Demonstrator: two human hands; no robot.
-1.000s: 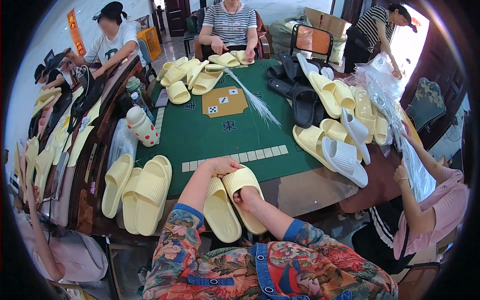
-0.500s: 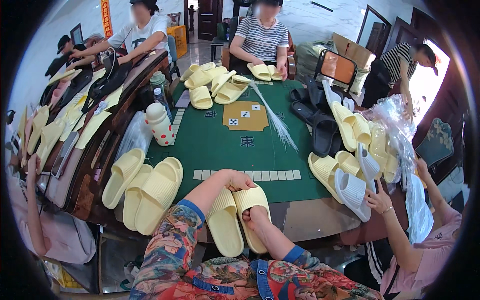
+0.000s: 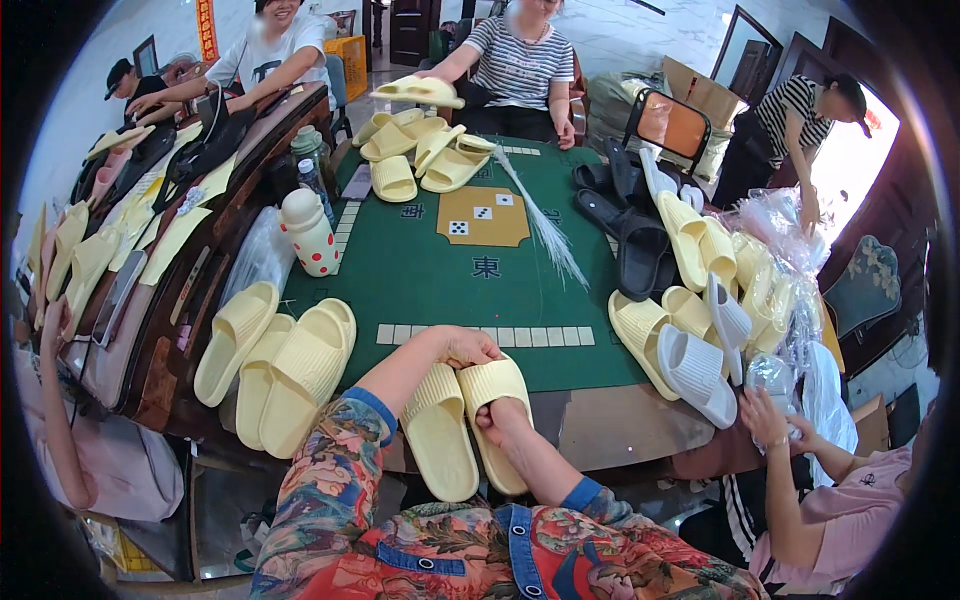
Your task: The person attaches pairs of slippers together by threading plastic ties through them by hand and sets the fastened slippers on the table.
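Two pale yellow slippers lie side by side at the near edge of a green table (image 3: pixel 420 285). My left hand (image 3: pixel 468 347) rests on the toe ends of the pair, gripping the left slipper (image 3: pixel 437 432). My right hand (image 3: pixel 500 415) is pushed under the strap of the right slipper (image 3: pixel 497 396), fingers hidden inside. Both forearms, in flowered sleeves, come up from the lower edge.
Three more yellow slippers (image 3: pixel 275 355) lie at the left corner. A white spotted bottle (image 3: pixel 308 232), a row of tiles (image 3: pixel 487 335), black slippers (image 3: pixel 625 225) and piles of yellow slippers (image 3: pixel 700 290) crowd the table. Several people sit around it; one at right handles clear bags (image 3: pixel 785 300).
The view has shifted, so the table sits higher and larger in the picture. My hands stay on the same pair of slippers. The person opposite has raised a pair of slippers.
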